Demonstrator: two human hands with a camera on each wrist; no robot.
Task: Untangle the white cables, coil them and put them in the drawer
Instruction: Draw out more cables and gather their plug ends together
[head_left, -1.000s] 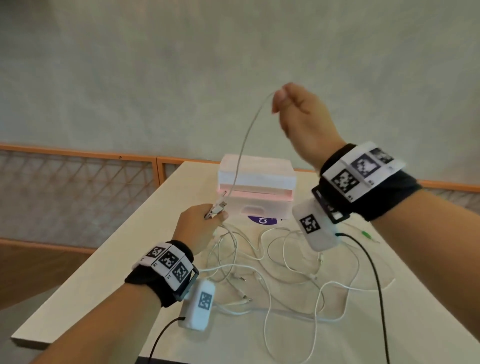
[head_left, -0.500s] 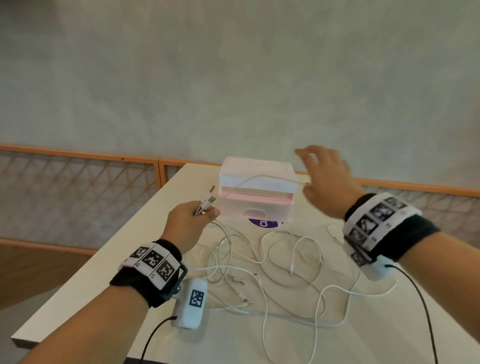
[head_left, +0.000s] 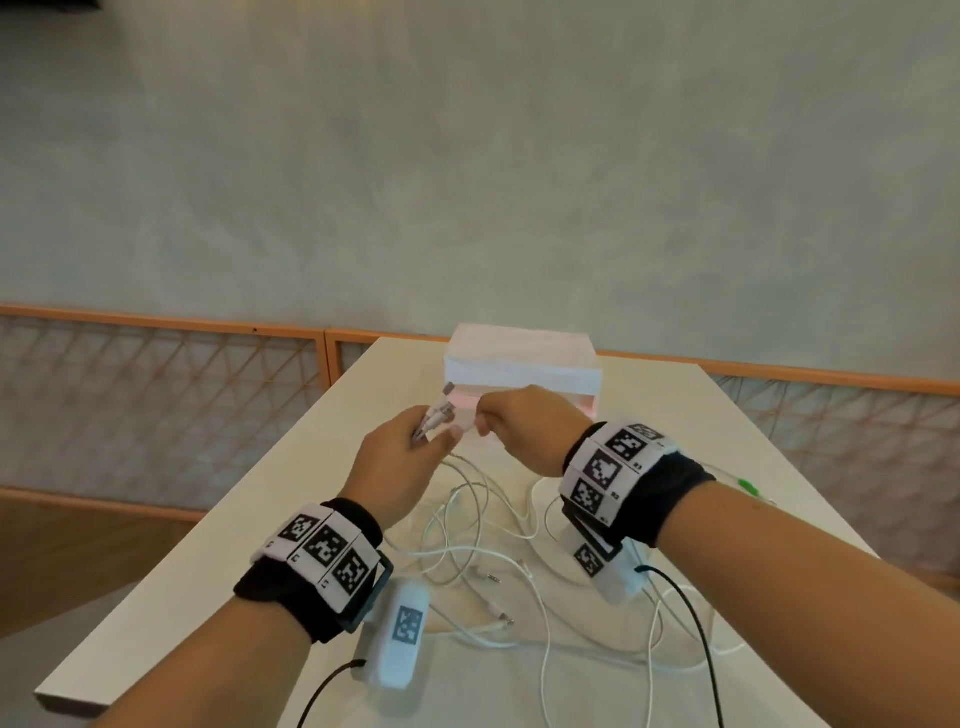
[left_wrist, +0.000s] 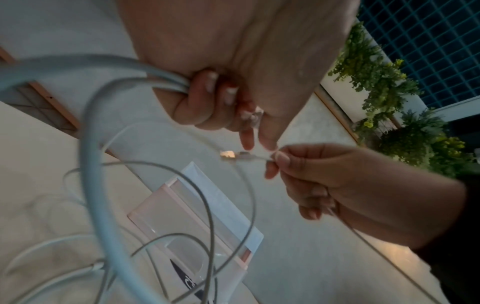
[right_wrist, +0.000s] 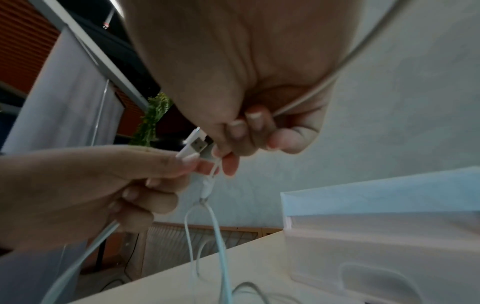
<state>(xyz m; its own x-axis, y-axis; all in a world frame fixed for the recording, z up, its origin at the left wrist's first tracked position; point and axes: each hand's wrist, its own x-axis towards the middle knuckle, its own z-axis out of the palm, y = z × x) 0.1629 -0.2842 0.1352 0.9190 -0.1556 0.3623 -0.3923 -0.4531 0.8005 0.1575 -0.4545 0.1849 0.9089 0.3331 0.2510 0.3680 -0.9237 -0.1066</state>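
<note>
Several white cables (head_left: 483, 545) lie tangled on the table between my arms. My left hand (head_left: 441, 431) is raised in front of the drawer box and grips a bunch of cable ends, their USB plugs (head_left: 440, 410) sticking up out of the fist. In the left wrist view its curled fingers (left_wrist: 200, 92) hold the cords. My right hand (head_left: 480, 423) sits right beside the left thumb and pinches a thin white cable end with a plug (left_wrist: 233, 156). The right wrist view shows the plugs (right_wrist: 197, 144) between both hands. The white and pink drawer box (head_left: 519, 364) stands just behind.
The pale table (head_left: 322, 493) has its left edge close to my left arm, and a railing (head_left: 156, 327) runs behind it. Black sensor leads (head_left: 691, 623) trail from both wrists across the near table. A small green thing (head_left: 748, 487) lies at the right.
My right hand dropped from high above the box, let its cable go, then came across to the left hand and pinched a cable end. The left hand rose a little with its plugs.
</note>
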